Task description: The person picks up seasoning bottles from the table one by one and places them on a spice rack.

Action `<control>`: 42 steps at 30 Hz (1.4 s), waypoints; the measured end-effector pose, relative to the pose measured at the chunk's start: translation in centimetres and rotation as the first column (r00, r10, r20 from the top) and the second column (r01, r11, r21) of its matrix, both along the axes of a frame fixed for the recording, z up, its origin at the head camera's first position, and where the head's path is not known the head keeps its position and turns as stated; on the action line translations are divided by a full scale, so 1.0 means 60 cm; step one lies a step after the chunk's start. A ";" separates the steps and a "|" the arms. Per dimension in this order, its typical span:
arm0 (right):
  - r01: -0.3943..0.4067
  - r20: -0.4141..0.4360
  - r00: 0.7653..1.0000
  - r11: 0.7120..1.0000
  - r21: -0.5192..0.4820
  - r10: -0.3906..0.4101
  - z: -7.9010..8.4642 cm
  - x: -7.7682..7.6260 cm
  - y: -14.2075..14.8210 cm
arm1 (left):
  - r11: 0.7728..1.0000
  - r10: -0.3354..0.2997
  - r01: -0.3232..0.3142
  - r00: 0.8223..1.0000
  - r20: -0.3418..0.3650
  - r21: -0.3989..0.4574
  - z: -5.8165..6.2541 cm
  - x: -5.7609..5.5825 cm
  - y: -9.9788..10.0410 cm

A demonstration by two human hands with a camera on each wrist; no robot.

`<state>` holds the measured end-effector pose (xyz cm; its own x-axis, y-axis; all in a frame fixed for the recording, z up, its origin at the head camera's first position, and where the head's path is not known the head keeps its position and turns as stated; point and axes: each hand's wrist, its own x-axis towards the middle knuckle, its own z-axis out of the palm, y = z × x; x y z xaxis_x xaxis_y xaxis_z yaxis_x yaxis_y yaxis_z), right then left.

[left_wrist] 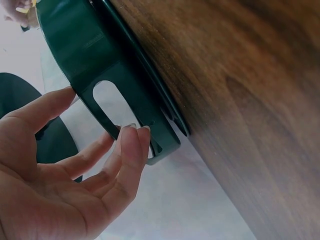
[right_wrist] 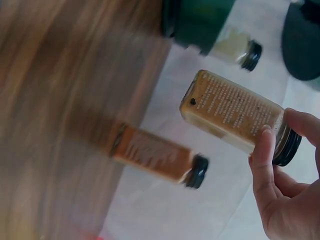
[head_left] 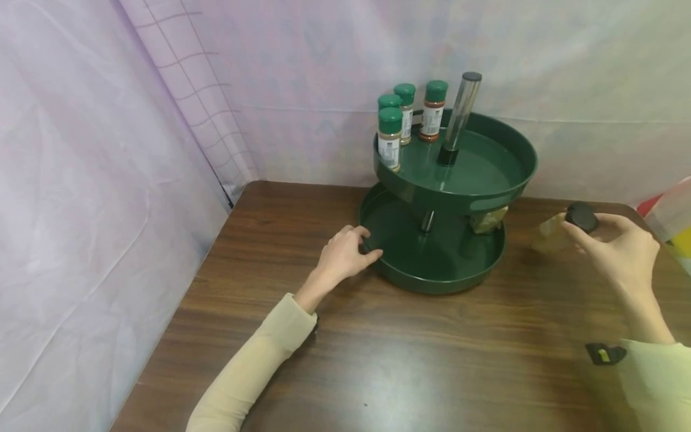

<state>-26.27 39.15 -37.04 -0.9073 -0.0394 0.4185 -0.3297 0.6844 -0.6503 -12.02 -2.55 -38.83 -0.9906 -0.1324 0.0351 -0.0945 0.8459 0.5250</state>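
A green two-tier turntable stands on the table. My left hand grips the lower tier's rim at its left side; the left wrist view shows thumb and fingertips about the slotted handle. To the right of the turntable my right hand holds a square spice jar by its black lid, the jar tilted in the air. Its contents look tan. Another jar stands on the lower tier, partly hidden by the upper one. An orange-brown spice jar stands on the table near the held jar.
Several green-capped spice jars stand at the left of the upper tier, beside a metal post. Pale curtains hang behind the wooden table. A red, white and yellow item is at the right edge.
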 end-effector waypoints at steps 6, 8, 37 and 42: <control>-0.068 0.026 0.997 0.994 -0.087 0.070 0.022 0.017 -0.035 | 1.000 0.002 -0.002 1.000 0.001 -0.008 0.003 0.001 -0.002; -0.089 0.027 0.995 0.992 -0.093 0.092 0.029 0.022 -0.046 | 1.000 0.002 -0.002 1.000 0.000 -0.011 0.004 0.001 -0.002; -0.281 -0.048 0.958 0.959 0.039 0.283 -0.016 -0.002 -0.200 | 1.000 0.010 -0.010 1.000 -0.001 -0.016 0.005 0.004 0.000; -0.279 -0.008 0.960 0.959 0.041 0.280 -0.025 -0.009 -0.212 | 1.000 0.005 -0.005 1.000 0.004 -0.017 0.004 0.005 0.003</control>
<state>-26.79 26.45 -38.54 -0.8520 -0.3070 0.4241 -0.5201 0.5881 -0.6193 -11.73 -2.37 -38.61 -0.9900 -0.1371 0.0339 -0.1008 0.8544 0.5098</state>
